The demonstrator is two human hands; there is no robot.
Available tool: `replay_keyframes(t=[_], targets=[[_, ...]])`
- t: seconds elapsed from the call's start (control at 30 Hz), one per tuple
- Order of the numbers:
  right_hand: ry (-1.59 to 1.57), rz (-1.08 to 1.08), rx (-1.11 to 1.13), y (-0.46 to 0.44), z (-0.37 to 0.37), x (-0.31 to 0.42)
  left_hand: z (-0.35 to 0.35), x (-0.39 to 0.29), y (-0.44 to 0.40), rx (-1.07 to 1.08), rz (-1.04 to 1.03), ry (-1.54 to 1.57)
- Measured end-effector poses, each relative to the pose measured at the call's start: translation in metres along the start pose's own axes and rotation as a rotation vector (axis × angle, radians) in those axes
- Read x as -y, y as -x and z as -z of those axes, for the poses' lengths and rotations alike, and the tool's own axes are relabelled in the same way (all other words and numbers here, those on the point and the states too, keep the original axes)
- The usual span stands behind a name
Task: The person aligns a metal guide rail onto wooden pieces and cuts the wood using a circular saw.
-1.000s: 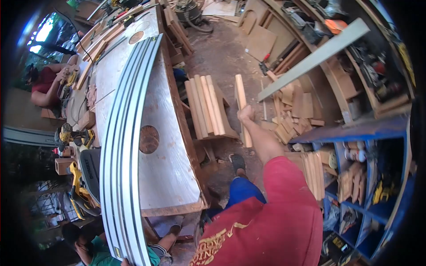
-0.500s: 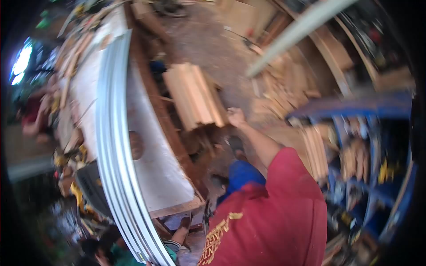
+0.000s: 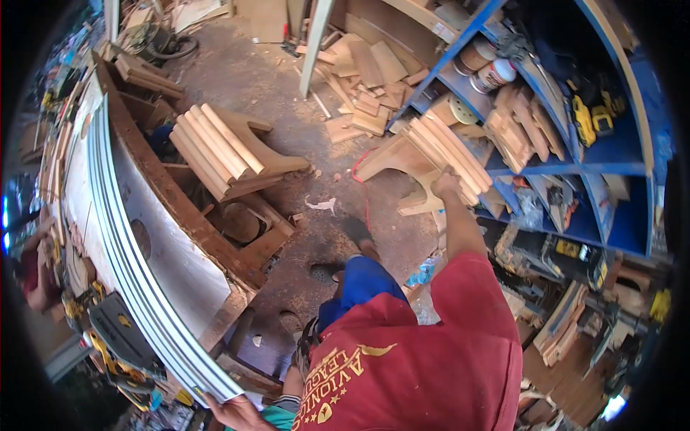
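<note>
At the lower left, my left hand (image 3: 236,412) is closed around the near end of a long silver metal rail (image 3: 133,269). The rail stretches away over a pale-topped workbench (image 3: 183,262). My right arm reaches forward, and my right hand (image 3: 447,184) is closed at the edge of a slatted wooden stool (image 3: 402,159) with an arched side panel; its fingertips are partly hidden. A second slatted wooden stool (image 3: 277,167) stands on the floor beside the bench, apart from both hands.
Wood offcuts (image 3: 370,79) lie piled on the floor ahead, near a pale post (image 3: 316,50). To the right are blue shelves (image 3: 575,170) with yellow power tools (image 3: 586,118). A red cord (image 3: 368,194) runs by the right stool. Another person's green clothing (image 3: 279,416) shows below.
My view has swung, shifting the bench and rail leftward. My right hand has gone from beside the left stool to the right stool. My left hand now shows more fully at the rail.
</note>
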State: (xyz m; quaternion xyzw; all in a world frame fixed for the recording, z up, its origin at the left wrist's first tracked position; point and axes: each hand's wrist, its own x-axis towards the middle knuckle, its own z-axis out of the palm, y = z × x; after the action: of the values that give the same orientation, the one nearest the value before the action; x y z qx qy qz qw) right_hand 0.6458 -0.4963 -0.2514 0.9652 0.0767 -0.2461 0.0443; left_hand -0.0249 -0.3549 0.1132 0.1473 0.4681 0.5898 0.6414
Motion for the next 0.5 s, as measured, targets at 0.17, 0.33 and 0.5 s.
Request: replay_keyframes(t=[0.17, 0.33, 0.5], targets=[[0.099, -0.010, -0.043, -0.034, -0.028, -0.004, 0.000, -0.039, 0.006, -0.128, -0.060, -0.083], [0.270, 0.287, -0.276, -0.055, -0.075, -0.031, 0.009, -0.075, 0.027, -0.158, -0.319, -0.232], [0.147, 0.593, 0.113, -0.037, -0.103, -0.045, -0.089, -0.064, 0.028, 0.080, -0.219, 0.011]])
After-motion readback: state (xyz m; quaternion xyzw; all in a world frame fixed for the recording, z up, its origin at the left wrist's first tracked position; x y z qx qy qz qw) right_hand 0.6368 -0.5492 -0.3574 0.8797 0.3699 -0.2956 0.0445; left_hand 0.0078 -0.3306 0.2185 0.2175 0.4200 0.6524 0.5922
